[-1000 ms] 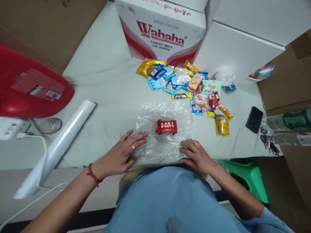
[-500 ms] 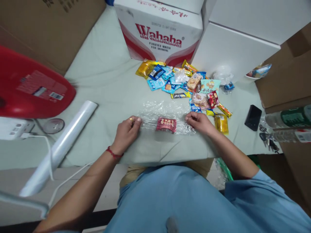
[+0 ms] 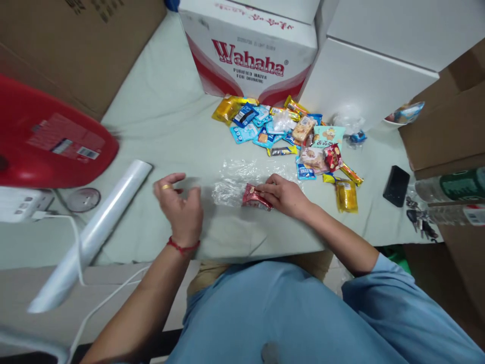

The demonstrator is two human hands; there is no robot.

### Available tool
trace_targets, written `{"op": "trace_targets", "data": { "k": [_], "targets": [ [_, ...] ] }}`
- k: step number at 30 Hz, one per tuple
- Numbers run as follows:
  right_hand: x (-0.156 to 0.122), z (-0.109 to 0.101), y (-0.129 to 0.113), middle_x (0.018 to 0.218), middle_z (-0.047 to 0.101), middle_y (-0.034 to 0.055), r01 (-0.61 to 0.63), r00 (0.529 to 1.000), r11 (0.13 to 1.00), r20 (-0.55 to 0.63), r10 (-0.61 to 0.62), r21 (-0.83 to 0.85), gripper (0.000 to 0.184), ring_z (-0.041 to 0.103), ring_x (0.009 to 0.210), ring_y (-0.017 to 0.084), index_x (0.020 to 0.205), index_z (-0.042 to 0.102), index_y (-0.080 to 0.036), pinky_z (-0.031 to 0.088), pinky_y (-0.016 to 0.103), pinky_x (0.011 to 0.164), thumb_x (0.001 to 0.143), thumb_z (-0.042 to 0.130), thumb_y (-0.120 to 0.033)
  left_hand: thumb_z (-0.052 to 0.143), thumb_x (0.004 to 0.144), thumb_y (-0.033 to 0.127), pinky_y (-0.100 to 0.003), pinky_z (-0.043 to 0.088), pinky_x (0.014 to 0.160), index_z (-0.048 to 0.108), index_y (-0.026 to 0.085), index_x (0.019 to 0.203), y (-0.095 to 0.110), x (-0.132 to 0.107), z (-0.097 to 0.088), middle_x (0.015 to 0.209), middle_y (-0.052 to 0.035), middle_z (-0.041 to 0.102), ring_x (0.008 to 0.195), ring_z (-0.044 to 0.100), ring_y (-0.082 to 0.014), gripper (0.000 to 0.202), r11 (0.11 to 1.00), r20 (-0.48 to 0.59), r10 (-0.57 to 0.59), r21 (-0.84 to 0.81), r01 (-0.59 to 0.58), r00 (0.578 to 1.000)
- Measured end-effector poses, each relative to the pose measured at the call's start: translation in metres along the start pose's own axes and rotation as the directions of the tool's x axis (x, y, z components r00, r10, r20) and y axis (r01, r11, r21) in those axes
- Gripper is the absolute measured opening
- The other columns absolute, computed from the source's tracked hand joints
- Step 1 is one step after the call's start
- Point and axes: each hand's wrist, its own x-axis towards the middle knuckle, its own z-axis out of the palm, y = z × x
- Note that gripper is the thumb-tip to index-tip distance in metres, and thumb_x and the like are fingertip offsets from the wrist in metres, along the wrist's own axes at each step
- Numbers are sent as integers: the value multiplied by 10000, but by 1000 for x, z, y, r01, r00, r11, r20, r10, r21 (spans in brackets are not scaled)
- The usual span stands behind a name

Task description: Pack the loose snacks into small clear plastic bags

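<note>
While the red snack packet [image 3: 253, 196] lies mid-frame on the desk [image 3: 170, 126], half wrapped in crumpled clear film [image 3: 231, 184], its long axis runs left to right, dipping toward the lower right. The right hand [image 3: 283, 194] pinches its right end; the left hand [image 3: 179, 205] hovers to its left, fingers loosely spread, empty.

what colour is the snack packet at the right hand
The snack packet is red; the head view shows it.
</note>
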Motion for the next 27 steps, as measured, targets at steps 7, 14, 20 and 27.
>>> {"op": "trace_targets", "data": {
  "k": [7, 14, 20, 27],
  "targets": [
    [7, -5, 7, 1202, 696, 85, 28, 999, 999, 43, -29, 26, 356, 671, 1037, 191, 1383, 732, -276, 474, 280, 887, 1071, 567, -324, 465, 970, 178, -518, 416, 1020, 698, 298, 1363, 50, -40, 4, 1303, -72, 765, 1167, 646, -297, 473, 890, 368, 393, 77, -449, 843],
    [51, -27, 24, 1359, 681, 176, -116, 989, 963, -121, 89, -243, 516, 539, 1258, 331, 1497, 599, -142, 415, 435, 1076, 1020, 603, -339, 432, 1007, 144, -491, 403, 851, 716, 267, 1389, 57, -36, 34, 1424, -63, 722, 1084, 640, -305, 492, 835, 549, 377, 148, -531, 746],
    [85, -32, 29, 1129, 758, 161, -169, 982, 950, 37, 185, -263, 280, 627, 1102, 289, 1175, 760, -112, 428, 342, 925, 954, 624, -219, 436, 1007, 160, -507, 425, 841, 735, 262, 1366, 55, -40, 30, 1399, -86, 734, 1042, 637, -314, 478, 816, 542, 397, 161, -556, 740],
    [27, -35, -13, 1142, 670, 85, 138, 989, 977, 81, -126, -162, 281, 608, 891, 185, 1161, 731, -197, 359, 268, 738, 1073, 482, -294, 444, 997, 156, -526, 463, 868, 783, 235, 1261, 55, -43, 33, 1307, -133, 772, 1045, 647, -325, 436, 819, 536, 400, 155, -553, 743]
  ]
}}
